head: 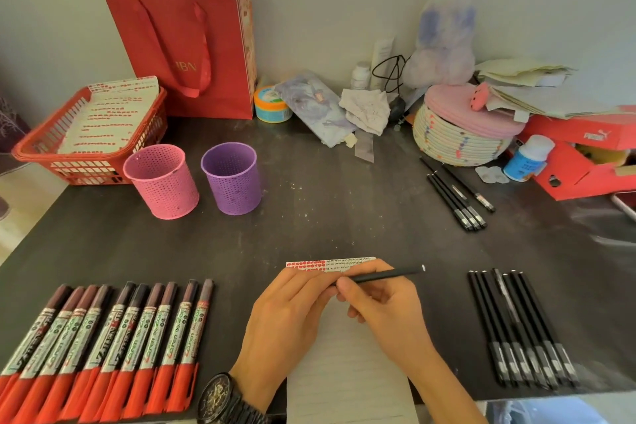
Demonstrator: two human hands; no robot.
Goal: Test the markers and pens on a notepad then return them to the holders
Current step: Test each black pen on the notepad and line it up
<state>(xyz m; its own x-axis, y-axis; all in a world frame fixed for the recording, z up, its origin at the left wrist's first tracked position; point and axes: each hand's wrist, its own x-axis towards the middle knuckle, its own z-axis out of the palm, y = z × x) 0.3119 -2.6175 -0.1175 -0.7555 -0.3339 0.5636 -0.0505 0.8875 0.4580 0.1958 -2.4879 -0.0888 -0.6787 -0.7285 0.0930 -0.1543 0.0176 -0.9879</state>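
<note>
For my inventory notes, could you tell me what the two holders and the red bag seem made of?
Pink holder and purple holder: probably painted mesh metal, matte, with rows of punched holes; could be plastic. Red bag: stiff paper, sharp folds, ribbon handles.

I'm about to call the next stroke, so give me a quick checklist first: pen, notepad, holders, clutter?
1. Black pen gripped by right hand: ok.
2. Writing end uncapped: cannot tell, hidden between the right hand and left hand.
3. Notepad under the hands, blank paper below the marks: ok.
4. Pink holder and purple holder upright: ok.
5. Red markers lie clear of the notepad: ok.
</note>
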